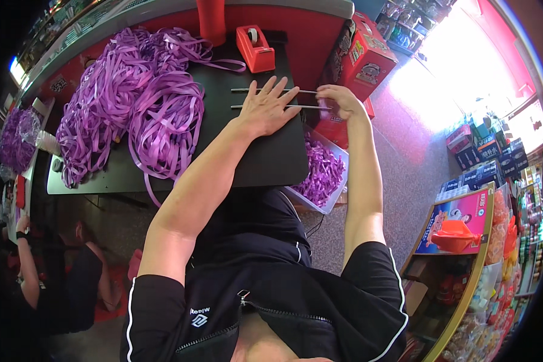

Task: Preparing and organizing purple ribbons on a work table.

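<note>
Two thin metal rods [240, 107] lie side by side across the right part of the black table [253, 163] and stick out past its edge. My left hand [266, 108] lies flat over them, fingers spread. Just beyond the edge, my right hand [342, 102] is curled at the rods' outer ends, with a blurred bit of purple ribbon [325, 112] at its fingers. Below it stands a pale plastic bin [341, 181] full of short purple ribbon pieces [321, 169]. A large tangled heap of long purple ribbon [111, 90] covers the table's left half.
A red tape dispenser [256, 51] and a red cylinder [211, 21] stand at the table's back. Red cartons [368, 60] are stacked beyond its right edge. A display case [464, 241] with packaged goods is at right. Another person's arm [27, 259] shows at far left.
</note>
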The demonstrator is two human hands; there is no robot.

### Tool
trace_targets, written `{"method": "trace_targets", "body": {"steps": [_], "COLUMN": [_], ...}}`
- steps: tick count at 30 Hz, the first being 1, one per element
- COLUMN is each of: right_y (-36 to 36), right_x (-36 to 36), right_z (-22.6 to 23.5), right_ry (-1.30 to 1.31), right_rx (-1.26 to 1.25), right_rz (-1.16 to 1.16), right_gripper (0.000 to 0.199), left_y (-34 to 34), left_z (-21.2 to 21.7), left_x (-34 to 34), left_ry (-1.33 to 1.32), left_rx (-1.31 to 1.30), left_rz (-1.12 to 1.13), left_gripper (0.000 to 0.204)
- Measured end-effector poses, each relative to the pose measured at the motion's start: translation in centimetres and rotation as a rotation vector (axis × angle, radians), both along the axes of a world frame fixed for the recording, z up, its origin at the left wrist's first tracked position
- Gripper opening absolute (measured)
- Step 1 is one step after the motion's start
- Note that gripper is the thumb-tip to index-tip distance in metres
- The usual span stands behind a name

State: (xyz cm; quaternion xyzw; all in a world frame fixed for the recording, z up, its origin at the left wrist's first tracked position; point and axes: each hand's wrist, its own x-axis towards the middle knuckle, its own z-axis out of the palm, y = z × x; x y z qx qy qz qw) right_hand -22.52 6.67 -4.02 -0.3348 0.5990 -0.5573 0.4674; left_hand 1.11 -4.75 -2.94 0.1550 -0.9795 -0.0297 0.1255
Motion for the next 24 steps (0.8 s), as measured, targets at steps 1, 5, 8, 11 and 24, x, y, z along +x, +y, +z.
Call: {"method": "trace_targets", "body": {"steps": [1,5,8,11,24], "right_y": [1.2,6.5,8.9,9.6,9.1], "right_x": [0.0,-1.7,-1.7,0.4,9.5], "right_z": [-0.3,-1.6,-4.2,-8.3,2.8], "right_ry": [-0.013,-0.003,0.101,0.682,0.666], "right_rx": [-0.029,-0.096,-0.071,0.395,-0.285], "right_rz": [-0.107,-0.322,-0.52,-0.374,-0.886], "right_gripper": [0.025,0.027,0.031,0.038,0.032], "left_y": [-0.1,0.0,-0.2,-0.8,16.2], "left_z": [-0.2,0.2,-0.4,-0.7,-0.8], "left_x": [0.0,0.0,0.4,1.3,12.4], "left_ry": [0.009,-0.016,0.015,0.227,0.023], "left_rx": [-0.002,0.04,0.035,-0.125,0.598], "left_rz": [0.002,-0.013,0.012,0.018,-1.076], "left_gripper": [0.059,0.059,0.059,0.057,0.025]}}
